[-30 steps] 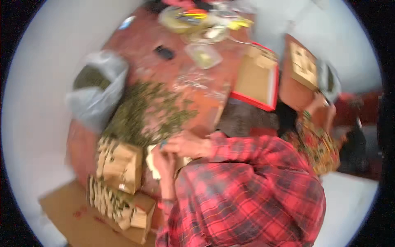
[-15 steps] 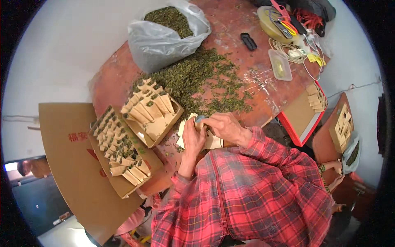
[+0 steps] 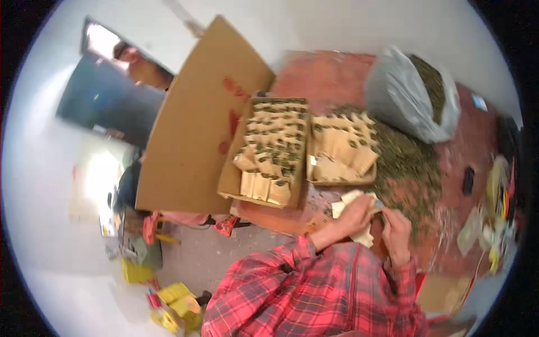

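Note:
My left hand (image 3: 356, 217) is closed around what looks like a small brown paper bag (image 3: 373, 212), mostly hidden by my fingers. A small blue-grey piece (image 3: 378, 204) shows at its top, too blurred to name. The fingers of my right hand (image 3: 396, 229) are bent and pinch the bag's right side. Pale paper sheets (image 3: 364, 238) lie under my hands at the table's near edge. Just beyond stands a shallow carton (image 3: 342, 182) partly filled with brown paper bags of dried leaves (image 3: 343, 140). Left of it, a longer carton (image 3: 229, 182) holds tight rows of such bags (image 3: 275, 143).
Loose dried leaves (image 3: 412, 174) cover the red table (image 3: 320, 73) beside a big clear plastic sack (image 3: 401, 95) of leaves. A tall cardboard flap (image 3: 196, 129) rises at the left. A black object (image 3: 468, 181) and a red-edged box (image 3: 446, 292) are at the right.
My view has swung left, so the table and cartons sit further right and the floor at the left shows. Both hands stay together at the small paper bag.

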`<state>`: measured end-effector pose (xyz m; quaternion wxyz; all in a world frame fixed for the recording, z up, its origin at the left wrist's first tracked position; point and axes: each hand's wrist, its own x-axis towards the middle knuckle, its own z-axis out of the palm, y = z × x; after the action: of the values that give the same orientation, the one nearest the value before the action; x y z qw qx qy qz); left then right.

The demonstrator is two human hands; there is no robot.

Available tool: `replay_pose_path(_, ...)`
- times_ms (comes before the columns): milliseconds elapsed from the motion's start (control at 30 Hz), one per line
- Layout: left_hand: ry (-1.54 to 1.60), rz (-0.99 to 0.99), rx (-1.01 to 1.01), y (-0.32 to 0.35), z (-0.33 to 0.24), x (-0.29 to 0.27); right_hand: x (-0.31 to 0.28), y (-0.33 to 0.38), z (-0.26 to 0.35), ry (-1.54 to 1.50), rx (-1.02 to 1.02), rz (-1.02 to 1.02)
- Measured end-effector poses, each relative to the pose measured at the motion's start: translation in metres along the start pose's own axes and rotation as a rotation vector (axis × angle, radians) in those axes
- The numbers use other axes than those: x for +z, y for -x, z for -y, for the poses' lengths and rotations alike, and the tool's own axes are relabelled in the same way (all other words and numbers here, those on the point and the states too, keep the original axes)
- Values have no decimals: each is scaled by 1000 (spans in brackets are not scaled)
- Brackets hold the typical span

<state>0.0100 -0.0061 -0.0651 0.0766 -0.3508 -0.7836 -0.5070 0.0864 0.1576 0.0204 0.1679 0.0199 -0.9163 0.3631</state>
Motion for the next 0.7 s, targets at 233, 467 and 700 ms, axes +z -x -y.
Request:
replay_pose_path(233,-17,60,-172,2,-2,-18,10,-20,5,-65,-83,36)
replay_pose_path(467,-39,92,-267,13,-1,-21,12,-22,5,-82,-113,70)
replay_pose_path(700,-51,99,-306,20,-11,-16,0,-13,6,-91,-75,84)
